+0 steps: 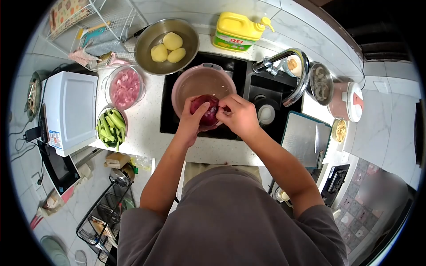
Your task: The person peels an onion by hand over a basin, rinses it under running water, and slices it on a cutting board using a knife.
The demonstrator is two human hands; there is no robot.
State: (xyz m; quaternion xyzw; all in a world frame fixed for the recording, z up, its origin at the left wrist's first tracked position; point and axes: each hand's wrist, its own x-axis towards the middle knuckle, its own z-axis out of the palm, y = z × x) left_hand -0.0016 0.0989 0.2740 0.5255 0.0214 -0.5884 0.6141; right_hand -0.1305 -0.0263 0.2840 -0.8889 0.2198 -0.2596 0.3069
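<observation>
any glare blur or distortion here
Head view: strong fisheye bowing, with black corners; head view: bright glints on the faucet and purple onion; head view: a blurred patch at lower right, over the floor tiles; head view: left hand and right hand look fairly sharp.

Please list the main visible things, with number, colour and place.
Rectangular sink: 1, black, centre
Round basin: 1, pink, in sink
Round onion: 1, purple, over basin
Round metal vessel: 1, silver, beside sink
Peeled potatoes: 3, yellow, in vessel
Plastic jug: 1, yellow, behind sink
Curved faucet: 1, silver, at sink
Meat pieces: many, pink, left counter
Cut vegetables: many, green, left counter
Rectangular board: 1, grey, right of sink
Boxy appliance: 1, white, far left
Shirt: 1, grey, bottom
Left hand, right hand: 2, bare, on onion
</observation>
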